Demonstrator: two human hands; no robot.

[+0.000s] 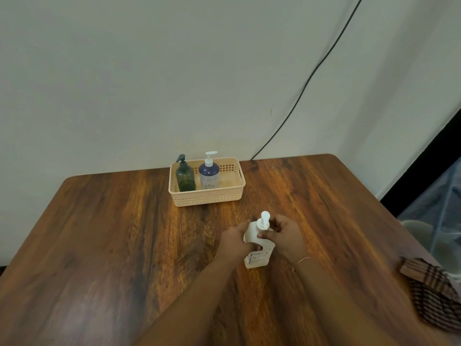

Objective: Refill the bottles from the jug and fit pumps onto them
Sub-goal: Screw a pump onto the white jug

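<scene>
white bottle (257, 245) stands upright on the wooden surface (124, 245), near the front-middle, well apart from the basket (207, 196) at the back. left hand (234, 242) wrapped around the bottle's body from the side, fingers closed on it. right hand (287, 236) up at the neck, fingertips pinching at the collar of the white pump (264, 220), looks like screwing it on or seating it, can't tell how far threaded. judgement: rigid plastic bottle, smooth so likely a bit slippery, more so if any liquid ran down it; weight depends on fill, which isn't visible through the opaque wall. best hold is around the mid body for steadying, with the twist applied at the pump collar and not on the nozzle head, which is thin and would just spin or press down. not fragile but tips easily if the base isn't held flat. label low on the front of the bottle has dark print, too small and blurred to read. in the basket: green bottle (185, 177) with dark pump and blue bottle (209, 174) with white pump, both upright side by side; blue one has a pale patterned label, unreadable. no jug in view. checked cloth (434, 295) at the right edge.
</scene>
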